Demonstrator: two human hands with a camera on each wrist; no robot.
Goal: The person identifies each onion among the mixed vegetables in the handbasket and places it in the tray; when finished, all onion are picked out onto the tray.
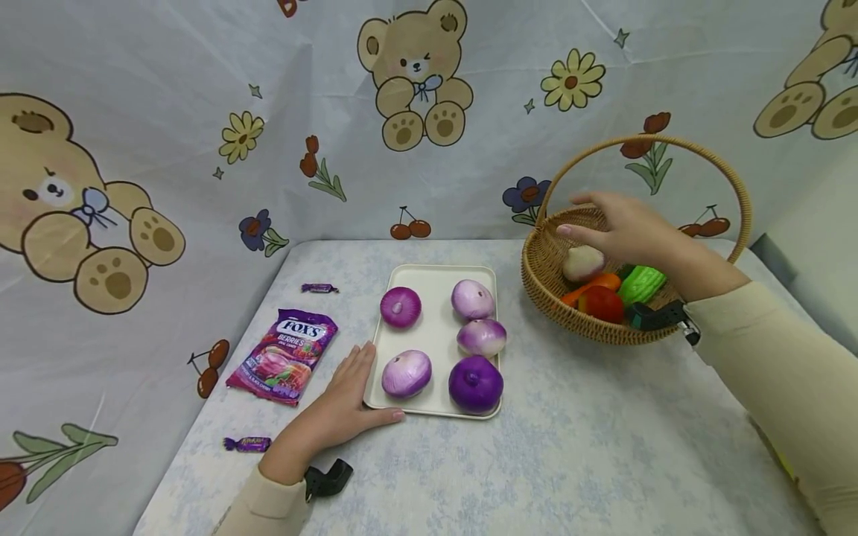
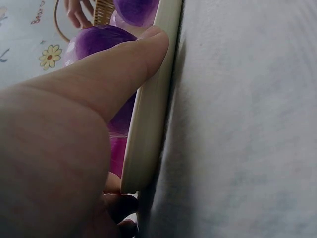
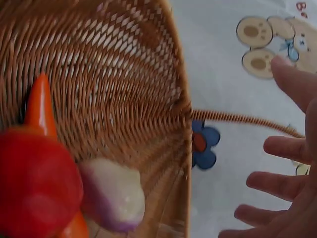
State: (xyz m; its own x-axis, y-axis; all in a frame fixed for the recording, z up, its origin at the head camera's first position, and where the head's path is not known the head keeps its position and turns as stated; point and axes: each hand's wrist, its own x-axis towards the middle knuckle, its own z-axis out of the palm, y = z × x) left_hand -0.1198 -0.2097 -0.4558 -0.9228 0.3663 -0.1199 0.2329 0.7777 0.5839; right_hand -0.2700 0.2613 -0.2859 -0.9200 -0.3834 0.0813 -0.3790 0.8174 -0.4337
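Observation:
My left hand (image 1: 345,398) rests against the near left corner of a white tray (image 1: 439,346), fingers straight along its side and thumb along the near edge. On the tray lie several purple onions: a magenta one (image 1: 401,307), pale purple-and-white ones (image 1: 407,374) and a dark purple one (image 1: 476,384). Over the wicker basket (image 1: 583,318), my right hand (image 1: 626,227) hovers with fingers spread and nothing in them. Inside the basket sit a white-and-purple bulb (image 3: 111,193), a red tomato (image 3: 39,183), an orange pointed vegetable (image 3: 40,109) and a green ridged vegetable (image 1: 643,285).
A purple Fox's Berries candy bag (image 1: 284,357) lies left of the tray. One wrapped candy (image 1: 319,288) is behind it, another (image 1: 247,444) nearer the front. The basket's tall handle (image 1: 643,140) arches above my right hand. A bear-print cloth (image 1: 482,186) hangs behind the table.

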